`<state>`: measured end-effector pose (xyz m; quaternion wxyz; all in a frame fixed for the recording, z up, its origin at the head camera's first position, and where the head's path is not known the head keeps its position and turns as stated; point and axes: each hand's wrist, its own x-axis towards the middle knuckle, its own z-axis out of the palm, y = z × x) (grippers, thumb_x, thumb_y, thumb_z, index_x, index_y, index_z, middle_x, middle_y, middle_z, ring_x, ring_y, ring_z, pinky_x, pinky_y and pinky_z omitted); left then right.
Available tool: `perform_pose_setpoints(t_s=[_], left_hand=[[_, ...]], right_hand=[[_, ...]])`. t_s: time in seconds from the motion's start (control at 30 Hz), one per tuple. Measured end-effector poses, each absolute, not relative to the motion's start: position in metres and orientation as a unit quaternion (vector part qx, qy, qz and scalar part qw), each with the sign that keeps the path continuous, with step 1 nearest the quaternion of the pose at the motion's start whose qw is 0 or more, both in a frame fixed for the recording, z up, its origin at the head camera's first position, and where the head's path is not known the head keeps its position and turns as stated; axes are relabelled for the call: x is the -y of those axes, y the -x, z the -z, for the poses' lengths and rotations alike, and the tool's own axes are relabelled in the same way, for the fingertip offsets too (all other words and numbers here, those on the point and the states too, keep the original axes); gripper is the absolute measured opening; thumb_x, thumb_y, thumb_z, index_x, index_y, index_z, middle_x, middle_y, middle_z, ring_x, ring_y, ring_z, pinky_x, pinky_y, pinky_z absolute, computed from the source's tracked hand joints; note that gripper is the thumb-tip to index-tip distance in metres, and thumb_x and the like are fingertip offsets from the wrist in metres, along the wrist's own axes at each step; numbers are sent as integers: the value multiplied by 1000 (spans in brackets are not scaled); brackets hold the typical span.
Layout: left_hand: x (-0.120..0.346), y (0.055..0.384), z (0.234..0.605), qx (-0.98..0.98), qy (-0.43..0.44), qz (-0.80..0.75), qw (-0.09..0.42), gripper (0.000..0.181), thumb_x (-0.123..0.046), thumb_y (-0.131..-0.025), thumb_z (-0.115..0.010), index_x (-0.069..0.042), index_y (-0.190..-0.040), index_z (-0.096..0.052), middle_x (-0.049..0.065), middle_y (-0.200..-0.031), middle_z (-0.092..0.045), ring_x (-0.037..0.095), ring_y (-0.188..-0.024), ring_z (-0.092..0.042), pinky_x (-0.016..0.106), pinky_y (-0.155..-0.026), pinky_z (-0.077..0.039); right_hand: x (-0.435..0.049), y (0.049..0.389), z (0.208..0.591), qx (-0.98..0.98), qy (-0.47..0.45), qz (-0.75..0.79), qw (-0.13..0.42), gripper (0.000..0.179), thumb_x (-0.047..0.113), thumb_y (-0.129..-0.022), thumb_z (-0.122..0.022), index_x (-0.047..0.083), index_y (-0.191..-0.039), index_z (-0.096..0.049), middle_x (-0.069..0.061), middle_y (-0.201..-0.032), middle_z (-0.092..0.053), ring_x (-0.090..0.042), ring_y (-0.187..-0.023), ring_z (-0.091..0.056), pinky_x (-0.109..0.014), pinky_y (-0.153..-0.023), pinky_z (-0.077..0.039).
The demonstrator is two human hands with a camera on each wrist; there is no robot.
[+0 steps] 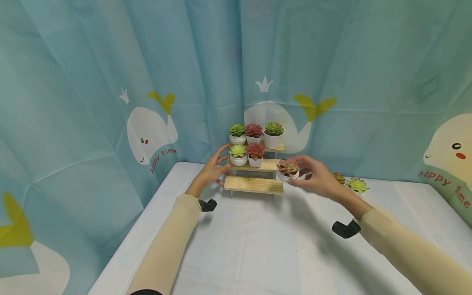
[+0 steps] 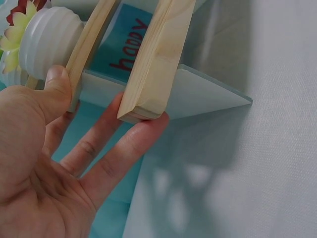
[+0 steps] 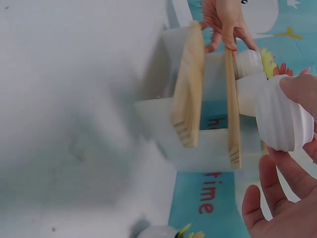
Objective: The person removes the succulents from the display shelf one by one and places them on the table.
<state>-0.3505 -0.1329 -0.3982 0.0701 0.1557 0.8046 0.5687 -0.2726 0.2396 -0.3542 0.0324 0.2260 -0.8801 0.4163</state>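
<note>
My right hand [image 1: 318, 178] holds a pink-red succulent in a white ribbed pot [image 1: 287, 169], thumb and fingers on the pot's sides, beside the right end of the wooden three-tier plant stand [image 1: 254, 185]. In the right wrist view the white pot [image 3: 281, 116] overlaps the stand's shelves. My left hand [image 1: 212, 170] is spread at the stand's left end. Its thumb touches the middle plank, and fingertips rest against the lower plank [image 2: 158, 64]. A light-green succulent [image 1: 237, 155] and a red succulent [image 1: 255, 155] stand on the middle tier, left and centre.
The top tier carries a green succulent [image 1: 237, 133], a dark red succulent [image 1: 253, 133] and a larger potted green succulent [image 1: 273, 137]. More potted succulents, one yellow-green [image 1: 357, 186], stand behind my right forearm. A blue curtain [image 1: 214, 61] hangs behind the white-covered table [image 1: 258, 246].
</note>
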Motion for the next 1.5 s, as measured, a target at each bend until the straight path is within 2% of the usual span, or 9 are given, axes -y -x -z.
perform_pose_setpoints(t_s=[0.23,0.43,0.63,0.8,0.9,1.13,1.5], left_hand=[[133,351,398,-803,-158,-571,71,72,-20,-106,-59,-53,-159,-22,14,-167,-27,44,-117,-64,63,-57,-59],[132,351,399,-803,-156,-571,69,72,-22,-106,-60,-53,-159,-23,14,-167,-27,45,-119,-63,66,-59,-58],[132,353,399,-805,-152,-569,70,71,-23,-106,-60,-52,-159,-23,12,-167,-28,38,-135,-53,63,-59,-59],[132,353,399,-806,-150,-569,68,71,-20,-106,-60,-54,-158,-24,11,-166,-30,37,-131,-57,66,-60,-58],[132,353,399,-805,-152,-569,69,71,-21,-106,-60,-53,-158,-23,12,-167,-29,39,-130,-57,64,-60,-58],[133,352,399,-804,-156,-570,70,71,-25,-106,-61,-50,-160,-22,14,-167,-27,43,-136,-50,63,-59,-59],[132,352,399,-803,-153,-572,68,71,-22,-106,-61,-54,-157,-24,11,-166,-30,40,-132,-56,65,-60,-58]], right_hand=[[-252,258,364,876,-224,-426,25,61,28,-89,-85,12,-140,-56,-9,-125,-65,-24,-104,-64,-33,-77,-57],[-266,247,379,885,-204,-418,25,62,27,-88,-85,7,-139,-55,-12,-123,-65,-27,-102,-64,-31,-76,-58],[-281,238,394,894,-183,-408,30,61,28,-89,-84,7,-139,-56,-15,-129,-62,-29,-104,-66,-31,-77,-59],[-290,234,403,893,-175,-412,40,60,28,-89,-84,9,-138,-56,-15,-127,-63,-24,-100,-66,-30,-75,-59],[-294,232,408,891,-171,-418,37,62,27,-90,-84,5,-139,-54,-18,-130,-62,-23,-99,-65,-30,-75,-59],[-301,231,423,889,-157,-429,30,66,25,-88,-85,1,-141,-52,-20,-130,-62,-21,-98,-65,-27,-76,-59],[-303,227,439,888,-146,-434,40,57,19,-89,-84,3,-136,-57,-19,-127,-63,-18,-93,-66,-26,-75,-58]])
